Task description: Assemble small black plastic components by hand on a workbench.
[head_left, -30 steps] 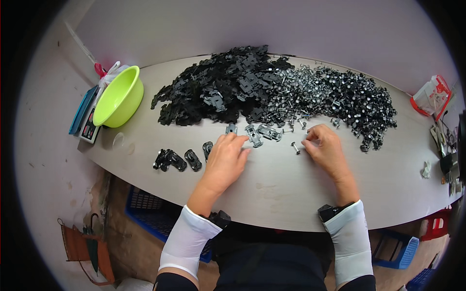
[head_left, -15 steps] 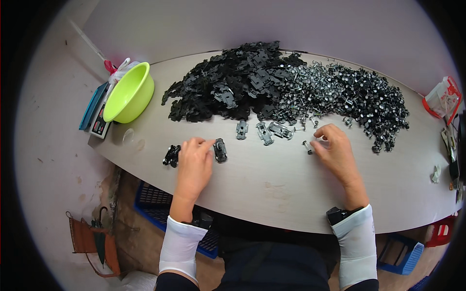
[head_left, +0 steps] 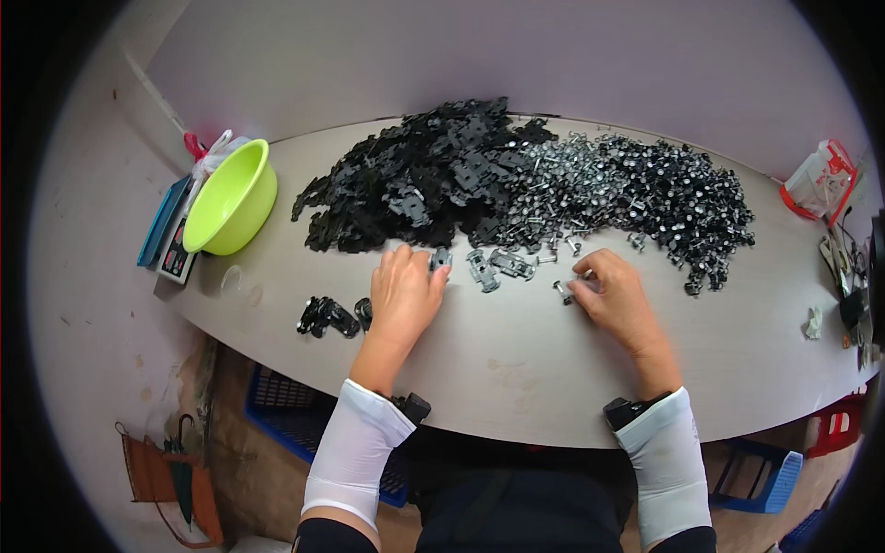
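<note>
A small metal pin (head_left: 563, 288) is pinched in the fingertips of the right hand (head_left: 616, 297) just below the silver-and-black hardware heap (head_left: 636, 189), while the left hand (head_left: 406, 295), fingers loosely curled, touches a black clip (head_left: 441, 260) at the black plastic pile (head_left: 419, 175), left of that heap.

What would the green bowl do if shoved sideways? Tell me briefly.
The green bowl looks like thin plastic, so probably light and quick to slide on the smooth table. It already sits tilted, propped on a flat blue thing, so a shove might rock or tip it.
</note>
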Motion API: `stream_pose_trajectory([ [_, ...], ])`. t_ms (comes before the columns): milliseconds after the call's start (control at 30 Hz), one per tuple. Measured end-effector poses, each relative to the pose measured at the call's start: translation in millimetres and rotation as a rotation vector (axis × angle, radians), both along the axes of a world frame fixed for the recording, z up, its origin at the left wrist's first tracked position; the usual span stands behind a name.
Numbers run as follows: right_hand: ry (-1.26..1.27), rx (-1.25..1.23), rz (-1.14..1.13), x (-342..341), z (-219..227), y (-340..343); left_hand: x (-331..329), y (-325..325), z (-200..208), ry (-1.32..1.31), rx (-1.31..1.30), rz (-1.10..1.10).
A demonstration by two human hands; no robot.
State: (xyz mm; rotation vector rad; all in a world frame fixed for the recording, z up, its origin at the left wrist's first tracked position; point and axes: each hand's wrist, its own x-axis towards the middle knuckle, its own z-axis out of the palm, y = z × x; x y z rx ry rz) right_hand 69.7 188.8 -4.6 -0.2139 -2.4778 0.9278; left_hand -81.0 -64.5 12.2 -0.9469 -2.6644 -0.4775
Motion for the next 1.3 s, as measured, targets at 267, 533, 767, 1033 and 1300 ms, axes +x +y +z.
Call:
stream_pose_trajectory([
  [267, -0.007, 0.053, -0.005, 1.5, 0.9, 1.1, -12.2, 14.0, -15.8, -0.145, 0.071, 0.015],
  [533, 0.118, 0.06, 0.068, -2.2, 7.0, -5.8, 3.5, 28.4, 3.1, -1.184, 0.799, -0.199],
  [767, 0.23, -0.025, 0.134, -1.5, 15.7, -24.6, 30.3, 72.9, -1.3, -1.487, 0.959, -0.33],
  [1033, 0.218, 0.117, 0.111, -1.8, 14.3, -20.7, 37.6, 88.5, -7.3, -1.524, 1.049, -0.242],
  [1300, 0.183, 0.133, 0.098, -4.3, 9.3, -22.9, 43.4, 87.8, -3.0, -1.554, 1.118, -0.286],
])
